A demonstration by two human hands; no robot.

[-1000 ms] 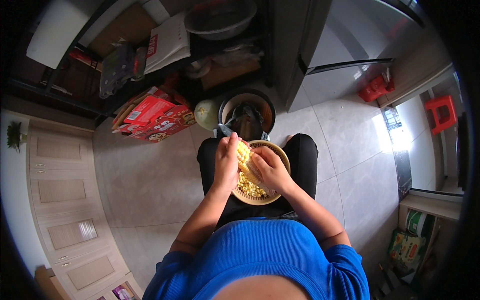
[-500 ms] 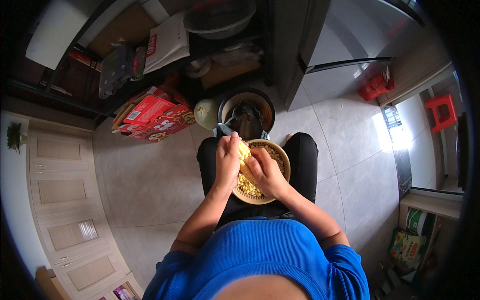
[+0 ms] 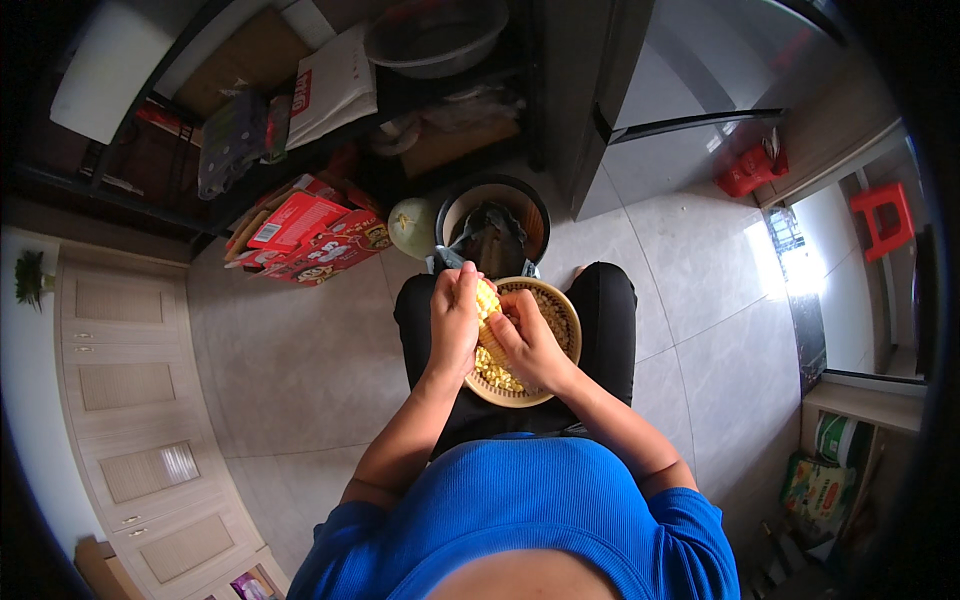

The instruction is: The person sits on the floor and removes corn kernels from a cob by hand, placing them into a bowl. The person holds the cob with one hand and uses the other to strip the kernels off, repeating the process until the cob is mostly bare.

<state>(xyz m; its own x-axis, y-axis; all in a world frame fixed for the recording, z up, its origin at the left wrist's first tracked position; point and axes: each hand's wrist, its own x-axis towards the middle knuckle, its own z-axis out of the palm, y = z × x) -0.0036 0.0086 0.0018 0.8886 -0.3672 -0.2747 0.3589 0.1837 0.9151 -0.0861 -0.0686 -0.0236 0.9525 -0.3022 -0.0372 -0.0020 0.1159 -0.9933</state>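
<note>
Fingers of the left hand (image 3: 456, 325) wrap corn cob (image 3: 487, 298) — prob. to steady it — above loose kernels (image 3: 495, 375), w/ the right hand (image 3: 534, 345) closed on cob's nearer part, thumb against it, and tan basket (image 3: 568, 322) below, betw. legs (image 3: 610, 320), prob. to catch what falls.

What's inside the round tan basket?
Loose yellow corn kernels lie in the round tan basket. The right hand and partly stripped yellow corn cob hide its middle; what's beneath cannot be seen.

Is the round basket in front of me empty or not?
Not empty: loose yellow kernels lie in the basket, seen below the corn cob. How full, I cannot tell; part is hidden.
</note>
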